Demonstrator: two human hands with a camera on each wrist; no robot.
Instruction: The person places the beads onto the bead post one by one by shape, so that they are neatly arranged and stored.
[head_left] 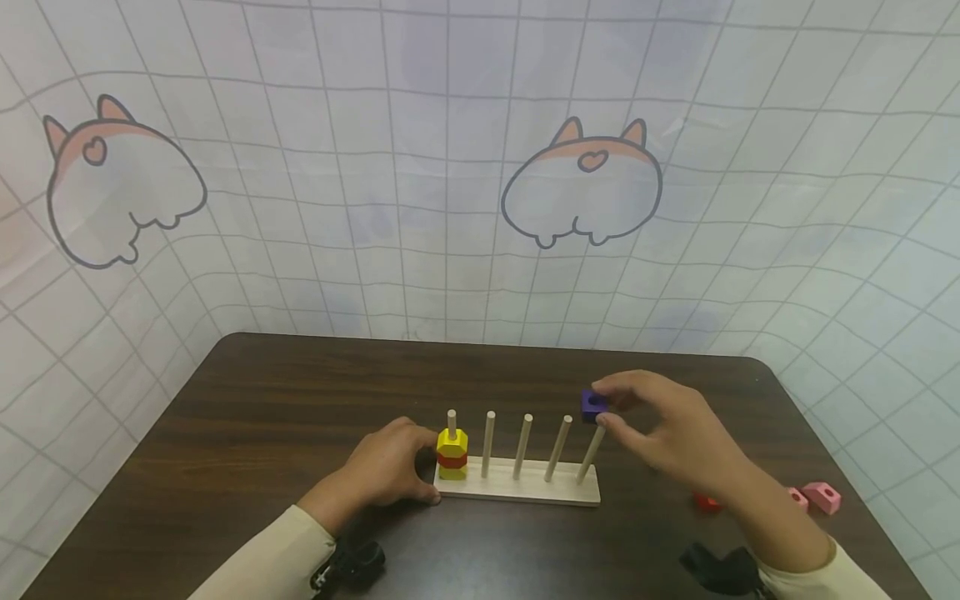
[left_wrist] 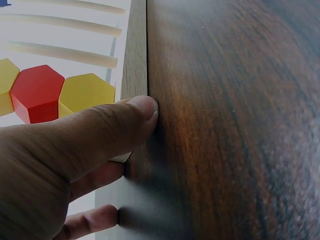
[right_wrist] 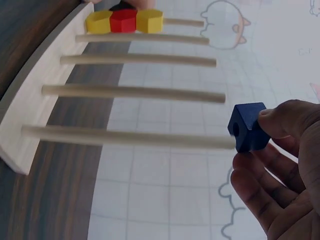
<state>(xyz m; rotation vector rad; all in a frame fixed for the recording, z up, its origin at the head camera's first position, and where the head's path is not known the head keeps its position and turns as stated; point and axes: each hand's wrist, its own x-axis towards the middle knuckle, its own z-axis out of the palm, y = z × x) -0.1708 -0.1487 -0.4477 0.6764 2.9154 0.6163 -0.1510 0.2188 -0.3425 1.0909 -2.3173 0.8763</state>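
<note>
A wooden peg board with several upright pegs stands on the table. Its leftmost peg carries a yellow hexagonal bead, a red one and another yellow one, stacked. My left hand grips the board's left end, thumb along the near edge. Between thumb and fingers my right hand pinches a dark blue square block with a hole through it. The block is at the tip of the rightmost peg, its hole facing the peg; whether the tip is inside I cannot tell.
Right of the board, a red block and two pink blocks lie on the dark wooden table, partly behind my right forearm. A white gridded curtain hangs behind the table.
</note>
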